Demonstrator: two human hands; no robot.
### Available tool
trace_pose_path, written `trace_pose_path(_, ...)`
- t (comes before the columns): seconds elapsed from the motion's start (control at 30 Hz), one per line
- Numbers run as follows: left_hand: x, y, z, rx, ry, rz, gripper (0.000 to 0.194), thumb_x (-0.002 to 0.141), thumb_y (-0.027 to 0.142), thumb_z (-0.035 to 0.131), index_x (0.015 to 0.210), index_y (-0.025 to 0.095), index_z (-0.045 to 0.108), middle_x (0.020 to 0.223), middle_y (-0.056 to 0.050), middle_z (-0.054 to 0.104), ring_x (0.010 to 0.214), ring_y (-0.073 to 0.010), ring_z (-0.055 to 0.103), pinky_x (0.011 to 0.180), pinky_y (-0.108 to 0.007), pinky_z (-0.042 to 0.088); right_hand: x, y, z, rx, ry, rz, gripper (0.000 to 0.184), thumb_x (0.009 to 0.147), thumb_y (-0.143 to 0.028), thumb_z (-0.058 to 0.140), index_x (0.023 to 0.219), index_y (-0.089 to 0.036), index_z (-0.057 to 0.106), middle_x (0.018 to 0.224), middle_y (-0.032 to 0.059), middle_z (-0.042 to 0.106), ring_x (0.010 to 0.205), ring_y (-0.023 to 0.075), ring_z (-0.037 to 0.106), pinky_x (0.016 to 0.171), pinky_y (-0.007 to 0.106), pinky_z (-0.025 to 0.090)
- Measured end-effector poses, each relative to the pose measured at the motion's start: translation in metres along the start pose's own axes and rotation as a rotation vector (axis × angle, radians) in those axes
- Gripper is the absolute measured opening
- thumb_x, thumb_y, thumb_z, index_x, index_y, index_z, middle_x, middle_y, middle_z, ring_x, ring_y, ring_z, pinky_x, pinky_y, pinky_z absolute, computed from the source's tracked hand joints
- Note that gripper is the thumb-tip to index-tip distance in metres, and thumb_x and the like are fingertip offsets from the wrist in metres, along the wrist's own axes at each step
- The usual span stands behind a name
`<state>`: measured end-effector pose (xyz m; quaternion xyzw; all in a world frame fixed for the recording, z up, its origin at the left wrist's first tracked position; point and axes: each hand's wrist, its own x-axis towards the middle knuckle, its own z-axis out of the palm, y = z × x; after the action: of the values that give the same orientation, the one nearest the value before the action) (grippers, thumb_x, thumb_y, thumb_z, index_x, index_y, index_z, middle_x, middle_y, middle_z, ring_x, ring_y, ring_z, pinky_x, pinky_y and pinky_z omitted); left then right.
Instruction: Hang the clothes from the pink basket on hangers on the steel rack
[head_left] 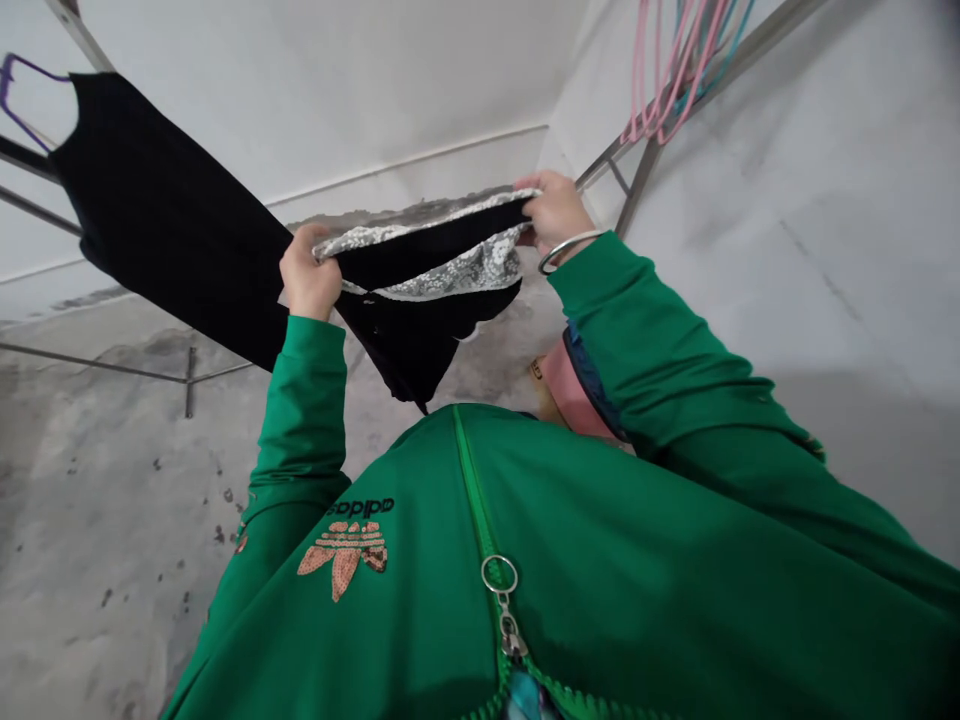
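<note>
Stretched between my two hands is a black garment with white lace trim [435, 340]. My left hand [309, 275] is closed on the lace edge at its left end. At the other end, my right hand [556, 212], with a silver bangle at the wrist, pinches the lace edge too. The upper opening gapes a little, and the black cloth hangs down to a point below. A long black garment [172, 220] hangs from a purple hanger [30, 65], close behind my left hand.
Metal rack bars [30, 160] run along the left. Several pink hangers [660, 90] and blue ones hang on a metal bar at the upper right. A pink thing [574, 390], partly hidden by my right sleeve, stands on the stained grey floor [97, 480]. White walls enclose the corner.
</note>
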<state>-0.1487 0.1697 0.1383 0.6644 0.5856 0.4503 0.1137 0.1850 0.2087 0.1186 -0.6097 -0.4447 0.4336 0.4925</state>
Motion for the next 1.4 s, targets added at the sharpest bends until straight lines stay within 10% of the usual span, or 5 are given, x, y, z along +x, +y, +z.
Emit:
trace_pose_path(0.4,-0.003,0.011,-0.007,0.201,-0.018,-0.067,0.039,0.062,-0.007,0.055,0.094,0.012,0.067,0.091,-0.002,0.056,0.092,-0.0172,0.053,0.09,-0.039,0.041,-0.02,-0.052,0.003,-0.051,-0.154,-0.228,0.029,0.082,-0.007,0.052,0.109,-0.017,0.057,0.082,0.0026,0.058,0.069,0.0123,0.059,0.056,0.023,0.05)
trace_pose_path(0.7,-0.051,0.058,0.092,-0.108,-0.396,0.015,0.019,0.07,0.016,0.058,0.089,0.016,0.059,0.073,-0.001,0.054,0.069,-0.016,0.051,0.069,-0.03,0.044,-0.08,-0.091,0.044,0.068,-0.438,-0.317,0.045,0.07,0.008,0.043,0.108,-0.014,0.055,0.062,-0.0065,0.047,0.056,0.0081,0.049,0.056,0.019,0.04)
trace_pose_path(0.97,-0.034,0.067,0.068,-0.386,-0.439,-0.264,0.023,0.066,0.027,0.062,0.066,0.02,0.04,0.061,0.006,0.04,0.059,-0.01,0.037,0.06,-0.022,0.034,-0.035,-0.071,-0.021,-0.39,-0.438,-0.575,0.053,0.08,-0.007,0.05,0.132,-0.015,0.046,0.085,0.0017,0.062,0.077,0.0138,0.058,0.075,0.027,0.048)
trace_pose_path(1.17,-0.038,0.101,0.047,0.199,-0.179,-0.129,0.021,0.07,0.021,0.06,0.067,0.023,0.039,0.058,0.003,0.041,0.06,-0.0158,0.042,0.059,-0.025,0.028,-0.033,-0.014,-0.054,-1.259,-0.496,-0.534,0.052,0.077,-0.003,0.05,0.128,-0.012,0.054,0.125,0.0183,0.058,0.113,0.0288,0.056,0.089,0.037,0.044)
trace_pose_path(1.4,-0.045,0.118,0.059,0.333,-0.242,-0.183,0.016,0.08,0.031,0.046,0.07,0.025,0.055,0.07,-0.006,0.064,0.077,-0.0274,0.062,0.064,-0.03,0.037,-0.03,-0.045,-0.086,-0.982,-0.762,-0.657,0.04,0.083,-0.023,0.061,0.12,-0.01,0.056,0.115,0.0131,0.063,0.095,0.0178,0.061,0.081,0.025,0.044)
